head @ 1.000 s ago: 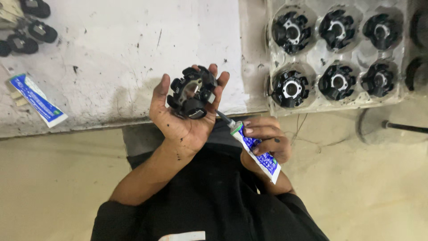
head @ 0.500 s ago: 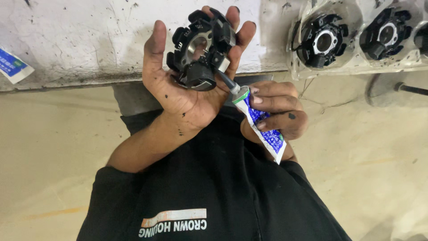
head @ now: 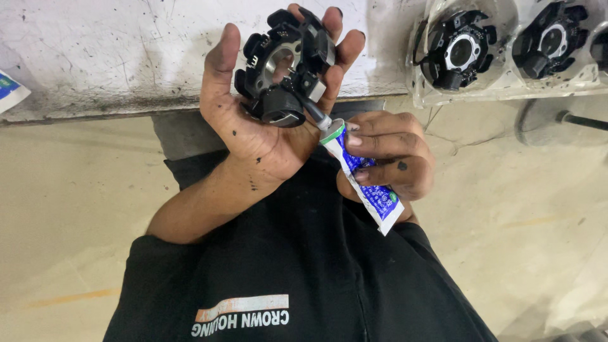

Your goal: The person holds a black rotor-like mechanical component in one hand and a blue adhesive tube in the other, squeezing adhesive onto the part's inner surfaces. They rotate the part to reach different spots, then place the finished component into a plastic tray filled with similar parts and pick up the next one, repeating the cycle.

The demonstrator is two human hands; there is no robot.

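Observation:
My left hand point(head: 266, 142) is palm up and grips a black ring-shaped part point(head: 285, 63) with several blocky lobes and a round metal-lined hole. My right hand point(head: 396, 158) is shut around a small blue and white tube point(head: 370, 190) with a green collar. The tube's dark nozzle touches the lower right side of the part, beside a round black boss. Both hands hover over my black shirt, just in front of the workbench edge.
A scuffed white workbench point(head: 126, 57) runs across the top. A clear plastic tray point(head: 506, 92) at the top right holds similar black parts point(head: 459, 50). Another blue tube point(head: 9, 88) pokes in at the left edge. A dark rod point(head: 582, 120) lies on the beige floor.
The view has closed in and tilted down, so the hands look larger and higher in the picture. The tube's nozzle stays against the part, and my left hand keeps its hold.

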